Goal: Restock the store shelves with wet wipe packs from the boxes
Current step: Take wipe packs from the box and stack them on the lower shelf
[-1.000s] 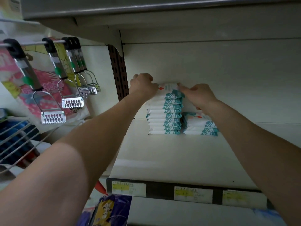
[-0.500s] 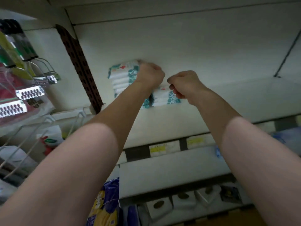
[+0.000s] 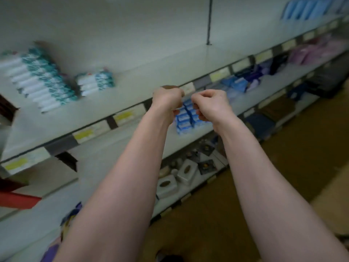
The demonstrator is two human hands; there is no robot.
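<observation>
Two stacks of white and teal wet wipe packs stand on the pale shelf [image 3: 132, 76] at the upper left: a tall stack [image 3: 35, 76] and a short stack [image 3: 95, 81] to its right. My left hand [image 3: 167, 100] and my right hand [image 3: 210, 104] hang side by side in front of the shelf edge, well to the right of the stacks. Both have their fingers curled and hold nothing. The view is blurred and tilted.
Blue packs [image 3: 186, 118] lie on the shelf below, just behind my hands. Further blue, purple and pink goods [image 3: 309, 53] fill the shelves to the right. White tissue boxes [image 3: 186, 170] sit on the bottom shelf. A brown floor [image 3: 283, 176] runs along the lower right.
Both hands have let go of the top pack on the tall stack and drawn back from the shelf. The view has swung right and tilted, so the stacks now sit at far left.
</observation>
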